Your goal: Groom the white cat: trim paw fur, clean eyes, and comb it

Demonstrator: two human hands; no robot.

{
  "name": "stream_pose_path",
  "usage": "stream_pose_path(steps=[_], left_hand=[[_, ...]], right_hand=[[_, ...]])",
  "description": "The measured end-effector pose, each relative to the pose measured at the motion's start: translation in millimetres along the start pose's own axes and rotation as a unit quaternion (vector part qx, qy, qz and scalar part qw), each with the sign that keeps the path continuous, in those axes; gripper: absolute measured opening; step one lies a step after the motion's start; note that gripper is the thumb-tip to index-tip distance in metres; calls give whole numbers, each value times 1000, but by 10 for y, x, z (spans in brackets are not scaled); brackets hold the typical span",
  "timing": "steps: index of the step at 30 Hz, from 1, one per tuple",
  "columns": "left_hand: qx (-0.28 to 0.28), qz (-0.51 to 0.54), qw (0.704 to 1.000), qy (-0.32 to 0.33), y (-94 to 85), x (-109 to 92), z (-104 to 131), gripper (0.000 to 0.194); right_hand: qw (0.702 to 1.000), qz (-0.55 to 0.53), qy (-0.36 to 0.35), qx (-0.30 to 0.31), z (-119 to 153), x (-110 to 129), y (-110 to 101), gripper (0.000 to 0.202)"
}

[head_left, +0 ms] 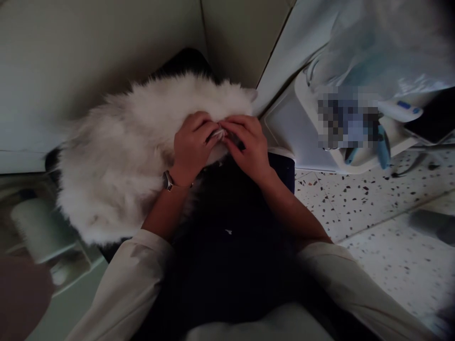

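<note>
With narrow fingertips, my left hand [192,149] and right hand [251,149] pinch a small pale part [220,134] by the furry animal [113,147], probably for steadiness.

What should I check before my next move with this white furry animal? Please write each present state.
1. Both hands at one spot: ok, left hand and right hand meet at the white furry animal.
2. Firm hold on the pale bit: cannot tell, fingers partly cover it.
3. Left wrist bare: not ok, a watch is there.
4. Dark cloth free of scraps: not ok, one white scrap.
5. Animal calm: cannot tell.
</note>
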State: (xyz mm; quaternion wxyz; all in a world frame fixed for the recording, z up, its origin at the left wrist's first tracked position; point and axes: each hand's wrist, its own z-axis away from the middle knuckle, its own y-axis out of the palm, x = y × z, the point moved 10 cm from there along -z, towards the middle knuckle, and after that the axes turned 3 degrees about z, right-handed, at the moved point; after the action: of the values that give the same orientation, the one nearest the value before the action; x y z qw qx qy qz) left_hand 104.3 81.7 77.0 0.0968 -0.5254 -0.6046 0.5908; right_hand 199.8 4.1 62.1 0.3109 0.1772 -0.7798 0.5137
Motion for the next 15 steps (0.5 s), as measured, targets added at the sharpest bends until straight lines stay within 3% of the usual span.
stream_pose_path(steps=[6, 11, 15], left_hand=[[-3, 25, 997, -72, -41, 71, -110, 41], [-27, 45, 985, -163, -71, 279, -172, 46], [-20, 64, 979, -192, -38, 320, -234, 40]], right_hand=[[999, -39, -1, -29, -96, -17, -27, 36], [998, -57, 41, -6, -272, -129, 21, 25], [988, -154, 24, -19, -394, -202, 0, 16]])
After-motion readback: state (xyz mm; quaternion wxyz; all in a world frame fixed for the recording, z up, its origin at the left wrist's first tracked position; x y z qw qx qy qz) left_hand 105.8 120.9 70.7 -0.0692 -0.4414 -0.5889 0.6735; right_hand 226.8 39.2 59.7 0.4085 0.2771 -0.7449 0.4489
